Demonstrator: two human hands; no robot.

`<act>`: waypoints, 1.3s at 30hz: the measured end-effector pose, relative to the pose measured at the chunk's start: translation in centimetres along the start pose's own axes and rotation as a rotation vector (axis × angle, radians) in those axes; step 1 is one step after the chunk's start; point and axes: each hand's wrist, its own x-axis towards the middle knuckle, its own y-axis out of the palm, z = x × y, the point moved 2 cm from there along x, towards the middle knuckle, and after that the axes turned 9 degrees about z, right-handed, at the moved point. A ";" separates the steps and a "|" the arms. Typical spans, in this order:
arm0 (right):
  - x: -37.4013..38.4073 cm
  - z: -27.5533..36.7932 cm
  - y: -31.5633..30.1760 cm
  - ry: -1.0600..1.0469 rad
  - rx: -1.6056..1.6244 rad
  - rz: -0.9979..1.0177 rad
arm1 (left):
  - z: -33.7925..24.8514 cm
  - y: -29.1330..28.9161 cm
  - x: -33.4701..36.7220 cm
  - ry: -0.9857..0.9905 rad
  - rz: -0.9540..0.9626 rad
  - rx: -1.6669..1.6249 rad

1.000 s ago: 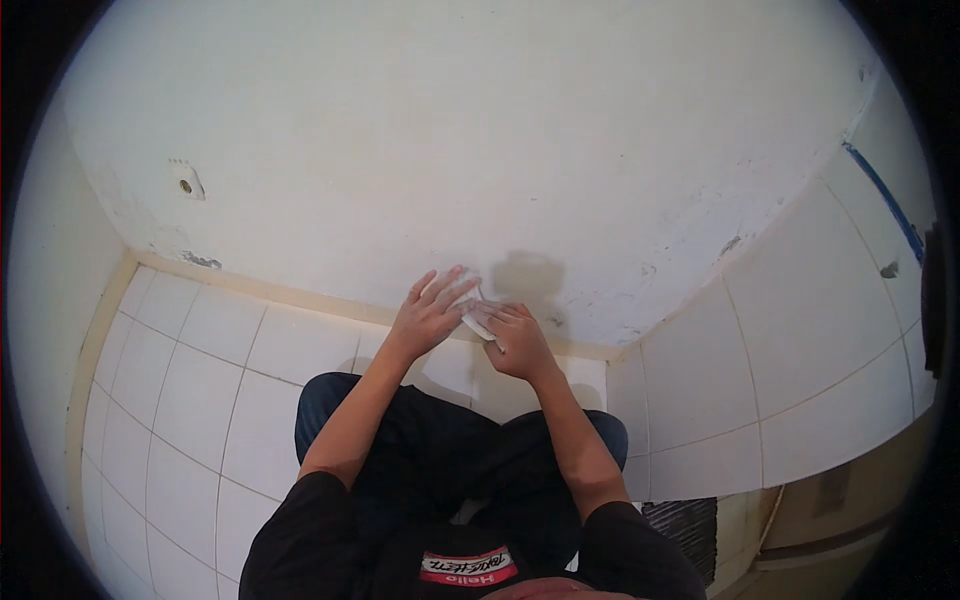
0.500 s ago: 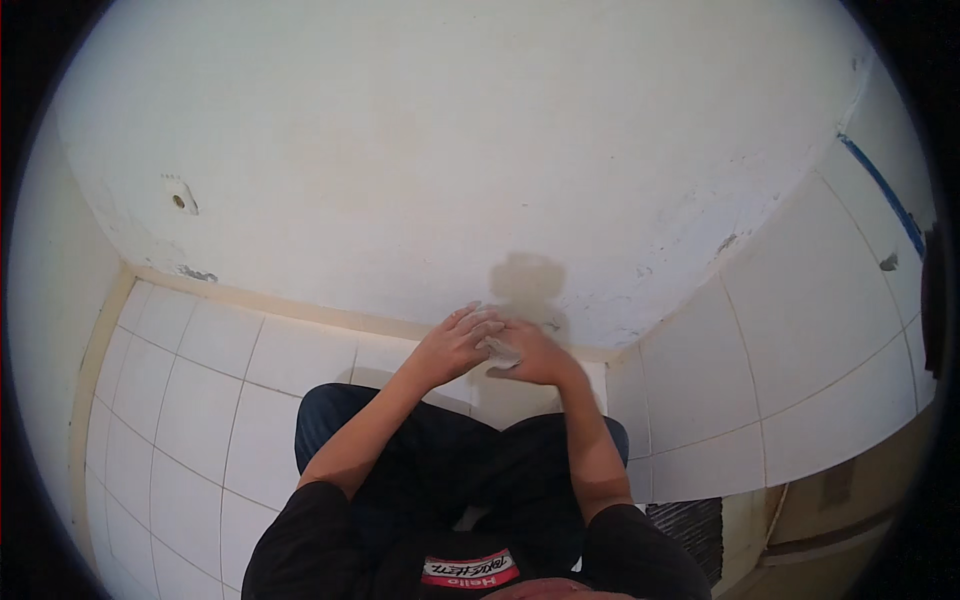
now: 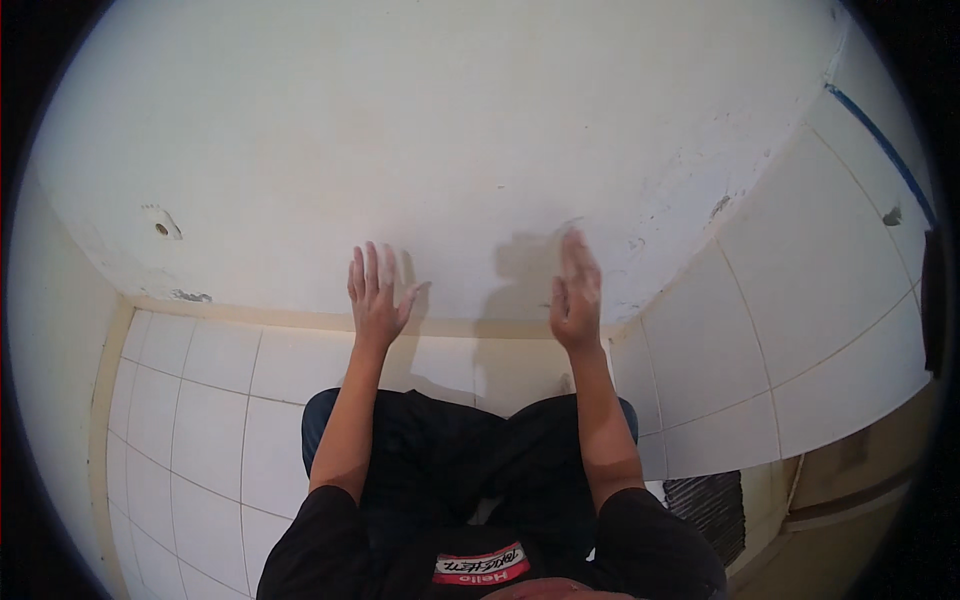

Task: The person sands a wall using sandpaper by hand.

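Observation:
My left hand [image 3: 376,300] is raised in front of the pale wall [image 3: 330,140], palm forward, with its fingers stretched and the thumb held apart. Nothing shows in it. To its right, my right hand [image 3: 575,295] is up at about the same height, fingers extended upward and smeared by motion; no held thing can be made out. A gap of bare wall separates the two hands. Shadows fall on the wall beside them. Near my right knee, a small pale shape [image 3: 565,384] shows against the floor, too unclear to name.
White tiles cover the floor [image 3: 205,430] at the left and the low ledge [image 3: 700,360] at the right. A blue strip [image 3: 880,150] runs along the far right. A dark ribbed mat [image 3: 705,510] lies lower right. My legs [image 3: 470,440] are bent below the hands.
My hands were together low in front of me, with something whitish between them. They have parted and risen, left hand leftward, right hand rightward, and the fingers are stretched out.

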 end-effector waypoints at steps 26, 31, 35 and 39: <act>-4.9 -3.1 15.1 -0.168 -0.480 0.261 | 2.1 5.5 -2.7 -0.145 0.166 0.020; -3.5 -7.2 8.4 0.281 -0.357 -0.089 | 2.3 5.0 -3.1 -0.168 0.194 0.020; -4.6 -10.9 4.8 0.561 -0.248 -0.300 | 2.1 4.8 -2.8 -0.169 0.189 0.015; -6.0 -11.5 6.8 0.595 -0.072 -0.492 | 1.8 4.7 -2.5 -0.177 0.181 -0.006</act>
